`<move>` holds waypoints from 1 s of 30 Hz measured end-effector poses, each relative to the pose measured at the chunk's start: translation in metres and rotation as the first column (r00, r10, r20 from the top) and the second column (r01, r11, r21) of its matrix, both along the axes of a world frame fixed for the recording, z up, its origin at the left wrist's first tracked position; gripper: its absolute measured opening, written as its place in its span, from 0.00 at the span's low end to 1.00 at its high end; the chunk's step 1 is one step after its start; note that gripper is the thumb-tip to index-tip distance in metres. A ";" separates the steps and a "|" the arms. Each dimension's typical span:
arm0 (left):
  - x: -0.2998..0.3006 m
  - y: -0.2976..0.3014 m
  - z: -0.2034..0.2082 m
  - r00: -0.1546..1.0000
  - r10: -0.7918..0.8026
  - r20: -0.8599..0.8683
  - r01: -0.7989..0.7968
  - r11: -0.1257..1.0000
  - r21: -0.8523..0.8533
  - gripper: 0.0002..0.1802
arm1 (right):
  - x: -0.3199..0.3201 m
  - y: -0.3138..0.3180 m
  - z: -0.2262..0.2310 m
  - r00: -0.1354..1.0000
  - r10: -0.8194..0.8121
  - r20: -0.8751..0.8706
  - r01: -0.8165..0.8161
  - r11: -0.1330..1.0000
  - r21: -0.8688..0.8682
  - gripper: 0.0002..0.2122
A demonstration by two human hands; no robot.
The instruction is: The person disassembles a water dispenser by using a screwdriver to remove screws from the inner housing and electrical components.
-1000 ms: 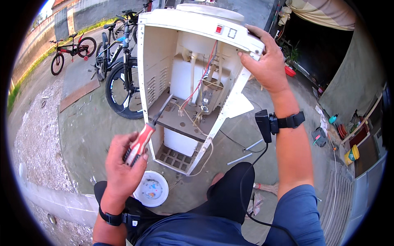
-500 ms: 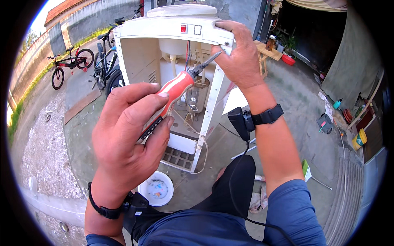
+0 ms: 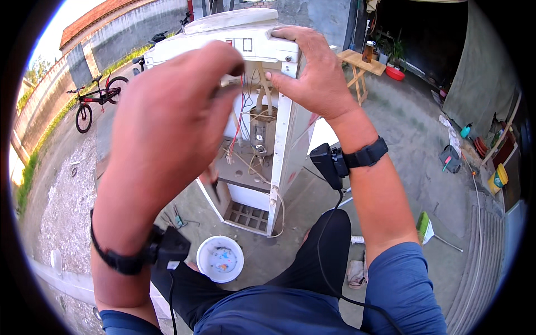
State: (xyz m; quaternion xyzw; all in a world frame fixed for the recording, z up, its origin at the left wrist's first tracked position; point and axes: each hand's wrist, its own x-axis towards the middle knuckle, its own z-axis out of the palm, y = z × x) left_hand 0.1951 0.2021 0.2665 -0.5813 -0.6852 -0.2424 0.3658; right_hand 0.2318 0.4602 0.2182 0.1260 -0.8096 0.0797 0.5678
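Note:
A white water dispenser (image 3: 283,120) stands before me, its front uncovered. Inside are a metal tank (image 3: 261,134), pale tubes and red and blue wires (image 3: 241,114). My right hand (image 3: 315,75) grips the right corner of its top cover (image 3: 261,51), fingers over the upper edge and thumb beneath. My left hand (image 3: 173,120), smeared by motion, is raised in front of the dispenser's left half, its fingers curled. Below that hand shows part of a screwdriver (image 3: 210,174) with a red handle, its dark shaft pointing down; the palm hides the rest.
A white basin (image 3: 220,258) with small bits in it sits on the ground between my feet. Some tools (image 3: 177,218) lie left of it. A wooden table (image 3: 362,61) with a bottle is at the back right. A bicycle (image 3: 96,101) stands far left; a green dustpan (image 3: 424,226) lies right.
My left hand has turned and risen, and the screwdriver's tip has swung from up-right to down. The right hand keeps its hold on the top corner. The view has shifted slightly.

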 end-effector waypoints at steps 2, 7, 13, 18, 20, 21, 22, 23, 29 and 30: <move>-0.006 0.022 0.000 0.995 0.079 -0.067 -0.085 0.992 -0.090 0.12 | -0.004 -0.003 0.001 1.000 0.020 -0.011 -0.020 1.000 0.001 0.27; -0.024 0.077 0.000 0.984 0.143 -0.110 -0.154 0.983 -0.101 0.14 | 0.003 -0.004 0.001 0.999 0.019 0.038 -0.017 0.997 -0.074 0.33; -0.030 0.091 -0.004 0.972 0.118 -0.204 -0.141 0.985 -0.104 0.11 | 0.001 -0.001 -0.001 0.998 0.066 -0.001 -0.065 0.995 -0.075 0.35; -0.024 0.090 -0.003 0.967 0.093 -0.239 -0.118 0.988 -0.095 0.08 | -0.002 0.000 -0.003 0.998 0.053 -0.023 -0.054 0.997 -0.055 0.33; -0.022 0.092 -0.003 0.971 0.139 -0.194 -0.168 0.976 -0.141 0.08 | -0.004 0.000 -0.005 0.998 0.063 -0.019 -0.064 0.995 -0.072 0.32; -0.021 0.093 -0.003 0.971 0.164 -0.173 -0.193 0.967 -0.165 0.09 | -0.005 0.000 -0.006 0.998 0.060 -0.028 -0.062 0.995 -0.080 0.32; -0.020 0.093 -0.003 0.976 0.149 -0.157 -0.175 0.971 -0.166 0.09 | -0.005 -0.002 -0.006 0.998 0.059 -0.038 -0.062 0.994 -0.087 0.32; -0.021 0.093 -0.003 0.975 0.155 -0.159 -0.182 0.967 -0.177 0.09 | -0.006 -0.003 -0.007 0.997 0.058 -0.044 -0.062 0.994 -0.095 0.32; -0.020 0.094 -0.004 0.963 0.171 -0.210 -0.211 0.959 -0.187 0.10 | -0.004 -0.005 -0.009 0.998 0.059 -0.015 -0.061 0.988 -0.141 0.31; -0.020 0.094 -0.004 0.969 0.165 -0.186 -0.198 0.965 -0.174 0.11 | -0.004 -0.005 -0.009 0.998 0.057 -0.016 -0.059 0.988 -0.143 0.31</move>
